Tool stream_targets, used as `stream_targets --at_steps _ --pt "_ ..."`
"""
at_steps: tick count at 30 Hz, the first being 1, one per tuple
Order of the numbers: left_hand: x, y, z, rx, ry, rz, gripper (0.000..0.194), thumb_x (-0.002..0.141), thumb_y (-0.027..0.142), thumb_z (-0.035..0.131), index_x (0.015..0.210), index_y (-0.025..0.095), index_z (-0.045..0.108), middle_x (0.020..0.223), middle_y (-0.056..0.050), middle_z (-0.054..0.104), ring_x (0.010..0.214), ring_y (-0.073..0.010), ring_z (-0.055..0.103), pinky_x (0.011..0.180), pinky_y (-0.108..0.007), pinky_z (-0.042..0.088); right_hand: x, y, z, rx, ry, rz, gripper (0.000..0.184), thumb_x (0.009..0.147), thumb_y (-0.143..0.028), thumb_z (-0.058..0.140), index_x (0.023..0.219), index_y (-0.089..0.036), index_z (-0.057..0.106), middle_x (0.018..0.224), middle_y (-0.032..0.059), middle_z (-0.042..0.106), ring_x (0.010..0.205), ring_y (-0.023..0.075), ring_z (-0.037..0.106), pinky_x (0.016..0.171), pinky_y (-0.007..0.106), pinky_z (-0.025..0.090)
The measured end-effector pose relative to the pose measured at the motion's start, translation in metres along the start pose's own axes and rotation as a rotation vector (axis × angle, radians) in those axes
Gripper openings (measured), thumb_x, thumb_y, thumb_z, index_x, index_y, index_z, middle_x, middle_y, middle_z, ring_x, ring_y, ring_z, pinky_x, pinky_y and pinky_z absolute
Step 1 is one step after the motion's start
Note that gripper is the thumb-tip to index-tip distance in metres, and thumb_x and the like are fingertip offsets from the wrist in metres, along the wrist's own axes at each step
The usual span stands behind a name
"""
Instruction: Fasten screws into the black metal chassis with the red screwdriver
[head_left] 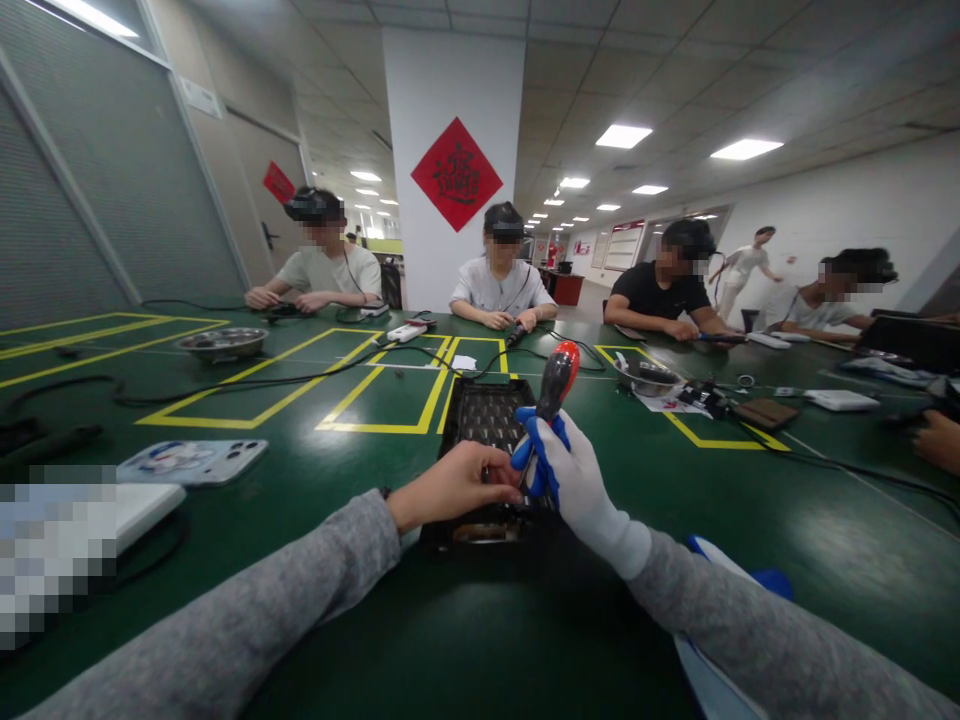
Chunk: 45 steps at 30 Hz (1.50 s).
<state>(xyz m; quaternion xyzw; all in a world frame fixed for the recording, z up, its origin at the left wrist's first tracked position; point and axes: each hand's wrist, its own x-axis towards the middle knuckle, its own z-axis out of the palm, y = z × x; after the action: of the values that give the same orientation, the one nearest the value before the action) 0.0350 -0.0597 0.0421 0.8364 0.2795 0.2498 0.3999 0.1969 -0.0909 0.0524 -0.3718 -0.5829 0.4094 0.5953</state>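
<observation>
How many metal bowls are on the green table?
2. One metal bowl sits far left, near the person in the pale green shirt. The other bowl is right of the screwdriver, in front of the person in black. More may be hidden.

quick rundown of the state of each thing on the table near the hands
screwdriver: upright, tip down, gripped by the gloved right hand
left hand: bare, fingers pinched beside the screwdriver's lower end
black tray: flat on the table, under both hands
phone: lying flat, back up
metal bowl: upright on the table
</observation>
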Motion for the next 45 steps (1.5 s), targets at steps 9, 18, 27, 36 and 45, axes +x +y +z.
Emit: stream_targets --at_steps 9,18,27,36,45 --pt "-0.001 0.002 -0.003 0.038 -0.023 0.089 0.020 0.083 0.028 0.056 0.086 0.012 0.068 0.085 -0.004 0.068 0.078 -0.0140 0.061 0.078 -0.025 0.046 0.003 0.004 0.001 0.142 -0.053 0.070 0.034 0.083 -0.047 0.050 0.102 -0.020 0.052 0.058 -0.0051 0.056 0.039 0.0067 0.046 0.037 0.017 0.038" --pt "0.002 -0.004 -0.001 -0.112 -0.022 -0.049 0.021 0.073 0.031 0.067 0.079 0.011 0.065 0.077 -0.003 0.067 0.071 -0.0140 0.060 0.072 -0.026 0.047 0.004 0.003 0.002 0.101 -0.030 0.024 0.032 0.082 -0.046 0.052 0.101 -0.020 0.050 0.058 -0.0054 0.056 0.040 0.0064 0.046 0.039 0.017 0.038" --pt "0.004 -0.003 -0.012 -0.033 -0.090 0.002 0.022 0.070 0.032 0.069 0.079 0.011 0.068 0.078 -0.003 0.067 0.073 -0.0146 0.060 0.073 -0.026 0.047 0.003 0.006 0.000 0.102 -0.088 0.024 0.036 0.084 -0.046 0.049 0.108 -0.020 0.049 0.063 -0.0034 0.058 0.044 0.0069 0.048 0.041 0.017 0.040" --pt "0.003 -0.007 -0.005 -0.095 -0.115 0.042 0.022 0.079 0.031 0.061 0.083 0.010 0.067 0.085 -0.005 0.068 0.080 -0.0153 0.061 0.078 -0.026 0.047 0.005 0.008 0.000 0.158 -0.104 0.078 0.037 0.083 -0.047 0.050 0.111 -0.021 0.050 0.062 -0.0047 0.056 0.040 0.0064 0.046 0.037 0.017 0.038" --pt "0.002 -0.004 -0.006 0.026 -0.088 0.093 0.019 0.080 0.029 0.060 0.080 0.010 0.065 0.084 -0.004 0.066 0.079 -0.0149 0.060 0.077 -0.025 0.046 0.005 0.007 0.001 0.134 -0.094 0.083 0.037 0.083 -0.046 0.050 0.110 -0.020 0.050 0.063 -0.0036 0.059 0.040 0.0062 0.046 0.037 0.017 0.038"
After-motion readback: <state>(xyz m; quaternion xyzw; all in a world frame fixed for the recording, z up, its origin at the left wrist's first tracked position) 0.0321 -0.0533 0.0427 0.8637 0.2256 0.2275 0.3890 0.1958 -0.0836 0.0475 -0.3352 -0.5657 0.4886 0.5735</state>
